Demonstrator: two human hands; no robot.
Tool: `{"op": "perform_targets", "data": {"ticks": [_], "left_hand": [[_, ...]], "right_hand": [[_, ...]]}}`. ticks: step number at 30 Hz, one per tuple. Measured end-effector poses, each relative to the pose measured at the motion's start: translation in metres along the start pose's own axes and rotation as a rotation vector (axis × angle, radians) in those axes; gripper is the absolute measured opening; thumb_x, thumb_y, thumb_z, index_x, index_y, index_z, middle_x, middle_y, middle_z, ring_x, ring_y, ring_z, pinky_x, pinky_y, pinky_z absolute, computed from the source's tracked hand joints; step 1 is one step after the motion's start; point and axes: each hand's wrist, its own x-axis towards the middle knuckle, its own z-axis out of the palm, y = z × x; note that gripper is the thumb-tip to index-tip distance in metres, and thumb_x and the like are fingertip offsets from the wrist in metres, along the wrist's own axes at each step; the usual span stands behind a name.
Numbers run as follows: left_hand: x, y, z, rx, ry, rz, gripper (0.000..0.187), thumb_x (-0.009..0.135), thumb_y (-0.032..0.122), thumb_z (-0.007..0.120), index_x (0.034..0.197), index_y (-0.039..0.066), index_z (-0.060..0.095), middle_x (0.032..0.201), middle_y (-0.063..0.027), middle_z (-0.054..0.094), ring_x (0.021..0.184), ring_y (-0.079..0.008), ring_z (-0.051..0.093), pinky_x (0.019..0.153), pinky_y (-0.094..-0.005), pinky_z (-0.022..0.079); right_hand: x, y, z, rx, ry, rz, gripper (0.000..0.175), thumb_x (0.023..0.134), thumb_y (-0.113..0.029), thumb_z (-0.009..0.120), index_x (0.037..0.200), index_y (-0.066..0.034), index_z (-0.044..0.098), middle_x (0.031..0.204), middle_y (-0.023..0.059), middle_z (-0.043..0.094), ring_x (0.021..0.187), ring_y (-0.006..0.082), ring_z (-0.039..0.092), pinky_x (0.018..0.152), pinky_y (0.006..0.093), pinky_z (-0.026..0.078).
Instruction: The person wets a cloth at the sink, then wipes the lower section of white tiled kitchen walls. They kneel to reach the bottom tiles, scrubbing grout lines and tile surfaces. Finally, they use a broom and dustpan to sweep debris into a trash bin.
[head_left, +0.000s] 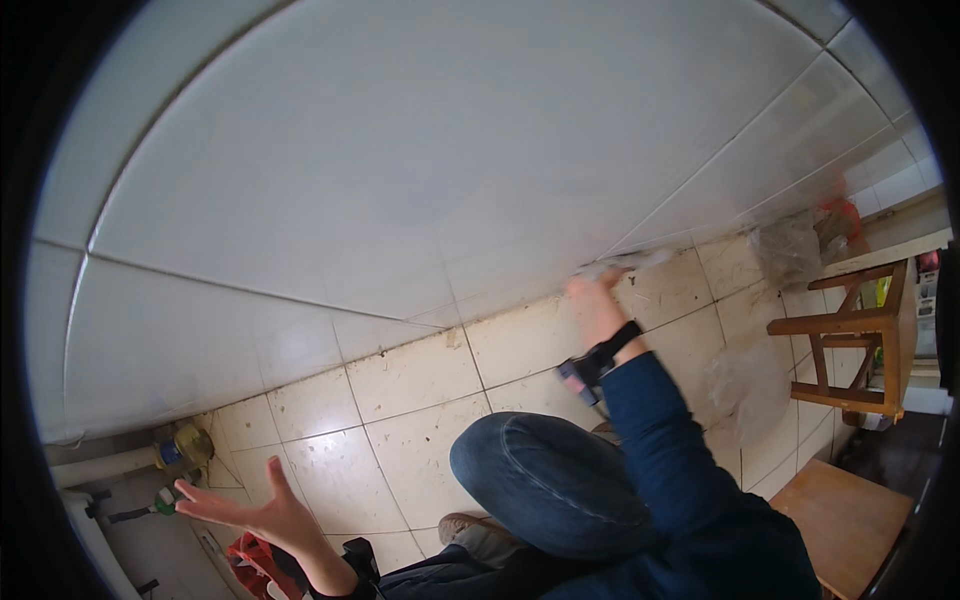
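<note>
My right hand (598, 289) reaches down to the foot of the white tiled wall (465, 165), with a black strap around its wrist. It holds a whitish crumpled sheet (634, 261) against the line where wall and floor meet. Blur leaves unclear whether the sheet is cloth, paper or plastic. On the other side, my left hand (259, 514) hovers over the floor, fingers spread, with nothing in it. Cream floor tiles (420, 420) bear dirt specks and stains, thickest along the wall.
A wooden stool (889, 337) lies on its side at the right, near a wooden board or seat (844, 517). Clear plastic bags (787, 251) sit by the wall. At left are a white pipe (105, 469), a yellowish plastic container (187, 448) and a red bag (259, 559).
</note>
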Motion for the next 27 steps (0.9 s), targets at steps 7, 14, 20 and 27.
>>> {"op": "perform_targets", "data": {"ticks": [7,14,20,27], "left_hand": [[-0.021,-0.021,0.000,-0.008,-0.055,-0.019,0.114,0.076,0.038,0.076,0.148,0.012,-0.009,0.153,-0.0169,0.014,0.140,-0.0396,0.017,0.110,-0.0597,0.017],[-0.020,-0.039,-0.019,0.079,-0.018,-0.006,0.112,0.077,0.043,0.074,0.149,0.015,-0.008,0.152,-0.0162,0.017,0.139,-0.0399,0.020,0.110,-0.0601,0.020],[-0.024,-0.044,-0.028,0.125,-0.033,0.013,0.112,0.077,0.047,0.072,0.148,0.015,-0.008,0.152,-0.0162,0.017,0.137,-0.0413,0.023,0.108,-0.0609,0.025],[-0.023,-0.040,-0.026,0.069,-0.016,-0.015,0.110,0.078,0.039,0.074,0.148,0.015,-0.007,0.153,-0.0162,0.017,0.138,-0.0407,0.020,0.108,-0.0624,0.022]], "right_hand": [[-0.124,0.091,0.023,-0.121,-0.005,0.461,0.066,0.091,-0.058,0.029,0.140,-0.0141,0.036,0.147,0.0085,0.032,0.134,0.0316,0.031,0.110,0.0519,0.023],[-0.072,0.040,0.043,-0.056,-0.114,0.773,0.065,0.091,-0.057,0.031,0.140,-0.0147,0.037,0.146,0.0089,0.033,0.133,0.0328,0.032,0.109,0.0548,0.023],[-0.075,0.058,0.028,-0.005,-0.029,0.936,0.062,0.091,-0.054,0.034,0.140,-0.0160,0.037,0.146,0.0085,0.034,0.132,0.0338,0.032,0.108,0.0557,0.024],[-0.106,0.064,0.057,-0.049,0.023,0.794,0.062,0.090,-0.055,0.036,0.138,-0.0154,0.040,0.146,0.0080,0.035,0.133,0.0350,0.028,0.107,0.0598,0.019]]}}
